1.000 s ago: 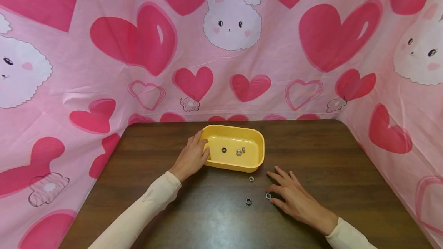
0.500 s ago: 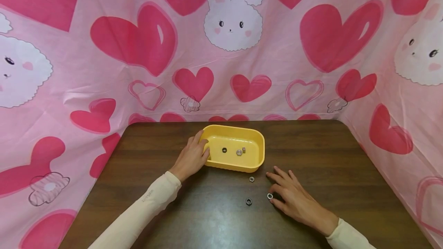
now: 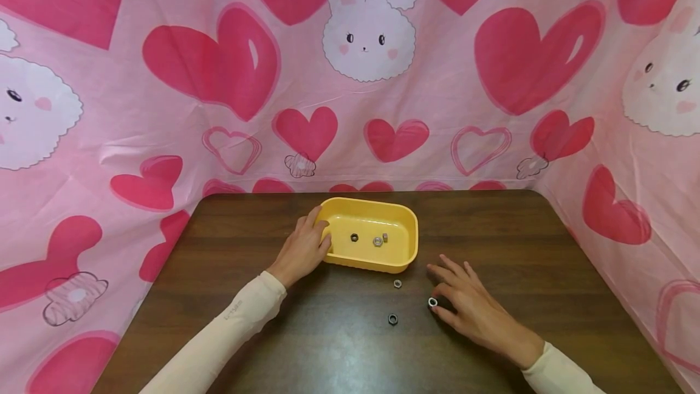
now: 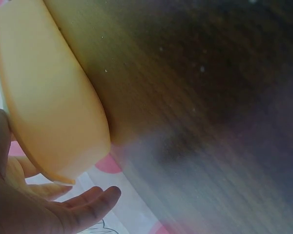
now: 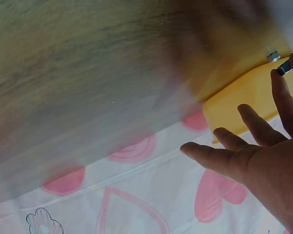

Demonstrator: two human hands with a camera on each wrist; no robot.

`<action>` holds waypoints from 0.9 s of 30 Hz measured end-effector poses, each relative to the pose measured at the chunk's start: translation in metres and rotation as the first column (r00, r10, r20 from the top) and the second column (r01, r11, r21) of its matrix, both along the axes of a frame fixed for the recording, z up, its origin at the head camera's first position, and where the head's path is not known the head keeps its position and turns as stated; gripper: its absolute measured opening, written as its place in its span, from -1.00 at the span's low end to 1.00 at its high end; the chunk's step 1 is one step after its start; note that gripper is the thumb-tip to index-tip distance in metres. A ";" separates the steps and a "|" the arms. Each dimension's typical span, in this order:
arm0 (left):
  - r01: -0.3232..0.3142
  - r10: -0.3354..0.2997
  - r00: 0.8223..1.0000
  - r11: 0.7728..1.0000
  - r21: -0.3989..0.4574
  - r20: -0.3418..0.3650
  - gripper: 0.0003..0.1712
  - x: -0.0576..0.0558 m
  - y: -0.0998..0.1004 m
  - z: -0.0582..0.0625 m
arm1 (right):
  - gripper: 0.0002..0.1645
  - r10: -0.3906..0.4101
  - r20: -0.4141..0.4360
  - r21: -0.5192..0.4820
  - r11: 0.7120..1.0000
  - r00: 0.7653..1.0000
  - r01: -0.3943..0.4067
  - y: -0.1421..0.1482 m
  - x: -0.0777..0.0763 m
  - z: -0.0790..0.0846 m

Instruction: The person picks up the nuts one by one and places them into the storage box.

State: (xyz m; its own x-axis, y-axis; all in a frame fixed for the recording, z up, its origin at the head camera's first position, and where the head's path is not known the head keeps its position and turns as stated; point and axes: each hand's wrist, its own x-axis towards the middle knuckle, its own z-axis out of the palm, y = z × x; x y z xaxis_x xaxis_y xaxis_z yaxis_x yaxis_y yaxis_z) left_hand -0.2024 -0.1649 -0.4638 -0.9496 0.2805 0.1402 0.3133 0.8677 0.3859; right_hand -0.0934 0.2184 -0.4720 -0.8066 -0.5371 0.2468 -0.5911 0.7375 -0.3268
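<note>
My left hand [image 3: 301,251] grips the left end of a yellow plastic bin [image 3: 369,265], its thumb over the rim; the left wrist view shows the bin's outer wall [image 4: 53,92] with fingers around its end. Inside the bin lie a dark hex nut [image 3: 354,238] and two silver nuts, one flat [image 3: 378,241] and one on its side. Right of the bin, my right hand [image 3: 476,309] pinches a hex nut [image 3: 432,302] between thumb and index finger, above the table. Its other fingers are spread, as the right wrist view also shows around the pinched nut [image 5: 283,67].
On the wooden table [image 3: 246,345] lie a small silver nut [image 3: 397,284], just in front of the bin, and a dark nut [image 3: 392,319] closer to me. A pink cloth [image 3: 350,138] with hearts and rabbits surrounds the table's back and sides.
My right hand has lifted the nut off the table and moved slightly to the right and away from me. The left hand and the bin have stayed in place.
</note>
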 end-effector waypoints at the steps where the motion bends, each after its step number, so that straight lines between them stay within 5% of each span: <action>1: -0.001 0.001 1.000 1.000 0.002 0.002 -0.53 0.000 0.000 0.000 | -0.79 -0.002 0.008 0.001 1.000 1.000 0.002 0.000 0.000 0.000; 6: 0.000 0.000 1.000 1.000 0.004 -0.005 -0.52 0.000 0.000 0.000 | -0.79 -0.005 0.027 0.003 1.000 1.000 0.005 0.001 -0.001 0.004; 27: -0.016 0.015 0.999 1.000 0.015 0.033 -0.51 0.001 0.000 0.000 | -0.70 0.067 -0.158 0.006 0.998 0.985 -0.067 -0.001 -0.017 0.027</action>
State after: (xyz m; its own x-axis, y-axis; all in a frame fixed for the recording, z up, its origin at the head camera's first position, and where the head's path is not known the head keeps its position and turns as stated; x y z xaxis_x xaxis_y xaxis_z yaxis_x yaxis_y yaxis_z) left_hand -0.2015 -0.1648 -0.4640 -0.9580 0.2638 0.1125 0.2866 0.8664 0.4089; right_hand -0.1102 0.2172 -0.4453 -0.7199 -0.5886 0.3679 -0.6831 0.6949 -0.2247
